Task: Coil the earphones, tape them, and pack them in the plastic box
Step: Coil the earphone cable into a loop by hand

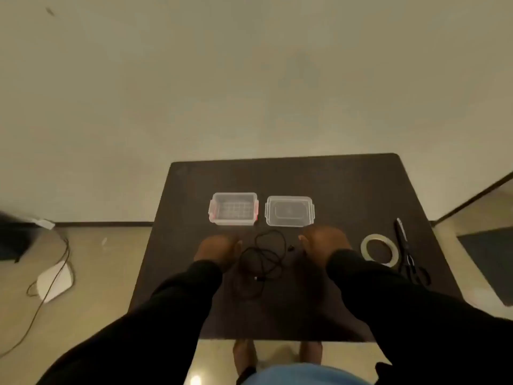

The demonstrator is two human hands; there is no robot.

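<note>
Black earphones (263, 257) lie in a loose tangle on the dark table (347, 184), between my two hands. My left hand (218, 251) rests palm down just left of the cable. My right hand (324, 244) rests palm down just right of it, close to a small black earbud (290, 248). Neither hand holds anything. Behind the cable stands the clear plastic box (233, 208) with red latches, its top off. The clear lid (289, 211) lies flat beside it on the right. A roll of tape (379, 250) lies to the right of my right hand.
Black scissors (408, 254) lie along the table's right side, past the tape roll. On the floor at the left sit a white device (55, 282) and a trailing cable (59, 262). A wall rises behind the table.
</note>
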